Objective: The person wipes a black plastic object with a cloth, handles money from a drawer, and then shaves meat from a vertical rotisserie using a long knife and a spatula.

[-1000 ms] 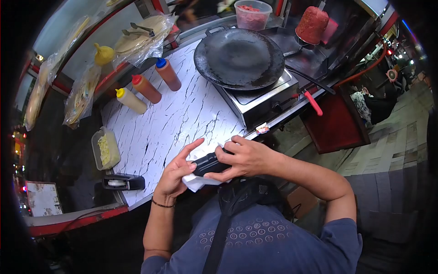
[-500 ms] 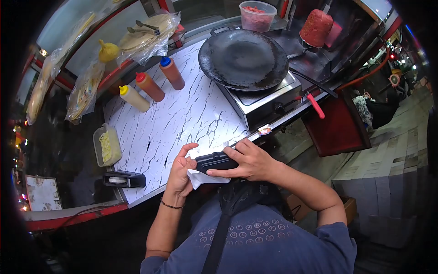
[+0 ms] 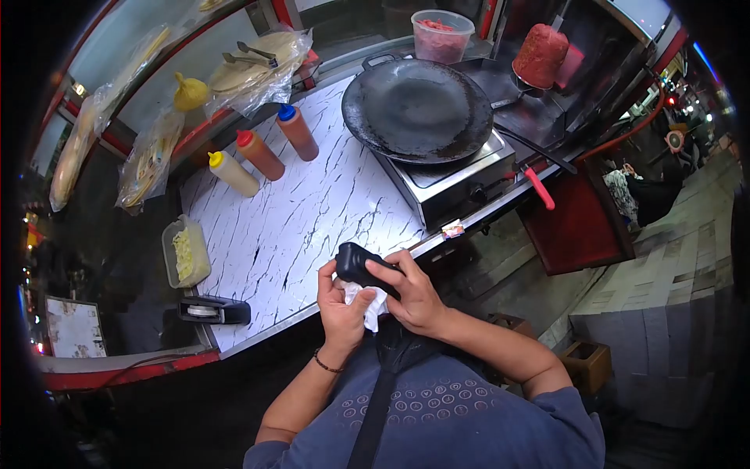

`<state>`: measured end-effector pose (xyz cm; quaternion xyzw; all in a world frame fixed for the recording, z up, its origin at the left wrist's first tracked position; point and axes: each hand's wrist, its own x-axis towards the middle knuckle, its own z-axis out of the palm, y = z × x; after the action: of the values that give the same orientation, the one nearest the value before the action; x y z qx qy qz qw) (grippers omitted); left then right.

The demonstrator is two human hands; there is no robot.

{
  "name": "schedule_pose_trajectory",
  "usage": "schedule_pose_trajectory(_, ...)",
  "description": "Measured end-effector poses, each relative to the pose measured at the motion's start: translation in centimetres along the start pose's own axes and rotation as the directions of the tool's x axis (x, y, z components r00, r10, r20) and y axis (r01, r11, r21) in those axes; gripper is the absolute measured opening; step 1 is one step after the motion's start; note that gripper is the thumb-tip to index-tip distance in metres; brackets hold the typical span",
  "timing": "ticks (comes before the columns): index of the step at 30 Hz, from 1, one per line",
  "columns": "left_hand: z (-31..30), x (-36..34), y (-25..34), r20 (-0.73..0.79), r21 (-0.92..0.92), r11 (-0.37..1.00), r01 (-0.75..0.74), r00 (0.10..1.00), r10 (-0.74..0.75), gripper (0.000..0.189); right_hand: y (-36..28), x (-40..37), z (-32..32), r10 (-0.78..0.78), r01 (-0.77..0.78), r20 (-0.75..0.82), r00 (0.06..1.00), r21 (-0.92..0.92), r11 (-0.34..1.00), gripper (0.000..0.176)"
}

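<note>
Ideally, the right hand (image 3: 414, 295), fingers curled around the black case (image 3: 358, 264) at centre frame, over the desk (image 3: 297, 211) edge, should hold firm while the left hand (image 3: 337, 306), pinching the tissue (image 3: 369, 303), rubs evenly.

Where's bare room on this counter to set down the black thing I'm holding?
The middle of the marble counter is bare, between the sauce bottles, the stove and the plastic tub. Crowded: around the pan and by the tape dispenser.
</note>
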<state>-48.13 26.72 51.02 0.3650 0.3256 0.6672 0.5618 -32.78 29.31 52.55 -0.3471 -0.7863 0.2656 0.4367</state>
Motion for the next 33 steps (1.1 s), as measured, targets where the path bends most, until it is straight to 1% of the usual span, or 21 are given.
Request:
schedule_pose_trajectory(2, -0.5, -0.3, -0.5, 0.071, 0.104, 0.994, 0.024, 0.997, -0.031, 0.056, -0.5, 0.6, 0.1, 0.052, -0.049, -0.037, 0.998, 0.075, 0.996, 0.064)
schedule_pose_trajectory(3, -0.2, -0.7, -0.9, 0.087, 0.294, 0.954, -0.062, 0.996, 0.038, 0.052, -0.7, 0.8, 0.1, 0.111, -0.100, -0.065, 0.992, 0.158, 0.982, 0.063)
schedule_pose_trajectory(4, 0.0, -1.0, -1.0, 0.096, 0.248, 0.967, -0.049, 0.995, 0.026, 0.049, -0.8, 0.8, -0.2, 0.192, -0.184, -0.016, 0.981, 0.215, 0.959, 0.056)
schedule_pose_trajectory(6, 0.2, -0.9, -0.4, 0.045, 0.197, 0.980, 0.020, 0.999, -0.030, 0.047, 0.3, 0.7, 1.2, 0.255, -0.213, -0.011, 0.967, 0.518, 0.828, 0.051)
schedule_pose_trajectory(7, 0.2, -0.7, -0.1, -0.014, 0.233, 0.972, 0.036, 0.999, -0.033, 0.046, 0.7, 0.5, 1.3, 0.366, -0.299, 0.054, 0.929, 0.694, 0.655, 0.050)
schedule_pose_trajectory(8, -0.9, -0.4, -0.7, -0.040, 0.353, 0.934, -0.046, 0.997, 0.064, 0.045, 0.9, 0.4, 1.4, 0.454, -0.361, 0.143, 0.879, 0.824, 0.438, 0.050)
schedule_pose_trajectory(9, -1.2, -0.5, -0.1, -0.081, 0.367, 0.925, -0.095, 0.988, 0.134, 0.041, -1.5, 1.6, 0.4, 0.563, -0.353, 0.219, 0.797, 0.925, 0.140, 0.050)
schedule_pose_trajectory(12, -2.1, 0.3, 2.4, -0.189, 0.315, 0.916, -0.249, 0.929, 0.317, 0.033, 0.9, 1.1, -0.4, 0.334, -0.318, 0.296, 0.895, 0.948, 0.010, 0.052)
schedule_pose_trajectory(14, -2.5, 1.6, 4.3, -0.193, 0.339, 0.875, -0.345, 0.885, 0.424, 0.033, 0.8, 1.1, -0.5, 0.363, -0.343, 0.323, 0.874, 0.939, -0.008, 0.052)
schedule_pose_trajectory(16, -3.2, 2.4, 5.3, -0.066, 0.560, 0.716, -0.418, 0.838, 0.542, 0.028, 0.3, 1.3, -0.3, 0.383, -0.367, 0.348, 0.856, 0.930, -0.025, 0.052)
schedule_pose_trajectory(18, -2.5, 3.6, 6.4, 0.367, 0.707, 0.324, -0.629, 0.718, 0.591, 0.027, -0.3, 1.2, -0.1, 0.398, -0.407, 0.372, 0.838, 0.914, 0.002, 0.052)
schedule_pose_trajectory(19, -1.2, 3.9, 6.9, 0.487, 0.737, 0.213, -0.641, 0.723, 0.490, 0.030, -0.8, 1.2, 0.0, 0.395, -0.411, 0.377, 0.838, 0.912, 0.002, 0.052)
schedule_pose_trajectory(20, -0.6, 5.1, 6.7, 0.616, 0.728, 0.042, -0.684, 0.680, 0.398, 0.028, -1.3, 1.1, 0.2, 0.415, -0.421, 0.380, 0.827, 0.907, 0.009, 0.051)
schedule_pose_trajectory(22, 0.9, 5.6, 6.2, 0.604, 0.796, -0.225, -0.561, 0.718, 0.347, 0.025, -1.4, 0.9, 0.6, 0.430, -0.431, 0.380, 0.819, 0.902, 0.022, 0.050)
schedule_pose_trajectory(24, 1.1, 5.8, 6.0, 0.599, 0.800, -0.213, -0.560, 0.730, 0.328, 0.024, -0.6, 0.7, 1.0, 0.453, -0.428, 0.345, 0.822, 0.899, 0.094, 0.047)
schedule_pose_trajectory(26, 0.9, 5.5, 5.0, 0.549, 0.829, -0.055, -0.557, 0.790, 0.273, 0.024, -0.9, 0.3, 1.2, 0.464, -0.434, 0.346, 0.815, 0.896, 0.095, 0.044)
schedule_pose_trajectory(28, 1.0, 5.4, 4.6, 0.546, 0.830, -0.026, -0.558, 0.800, 0.251, 0.022, -0.5, 0.0, 1.7, 0.468, -0.455, 0.351, 0.811, 0.882, 0.126, 0.042)
schedule_pose_trajectory(30, 0.6, 5.3, 3.5, 0.510, 0.834, 0.148, -0.531, 0.845, 0.158, 0.022, -0.5, -0.1, 2.1, 0.469, -0.442, 0.329, 0.820, 0.884, 0.151, 0.041)
schedule_pose_trajectory(31, 0.7, 5.3, 3.1, 0.503, 0.817, 0.213, -0.536, 0.843, 0.192, 0.020, -0.6, 0.0, 2.2, 0.513, -0.426, 0.297, 0.805, 0.892, 0.153, 0.042)
schedule_pose_trajectory(32, 0.8, 5.0, 3.0, 0.500, 0.818, 0.213, -0.534, 0.844, 0.194, 0.020, -0.6, 0.2, 2.2, 0.556, -0.410, 0.263, 0.789, 0.898, 0.157, 0.042)
schedule_pose_trajectory(33, 1.0, 4.4, 3.1, 0.533, 0.798, 0.251, -0.548, 0.836, 0.130, 0.018, -0.1, 0.4, 2.2, 0.546, -0.395, 0.233, 0.805, 0.896, 0.201, 0.041)
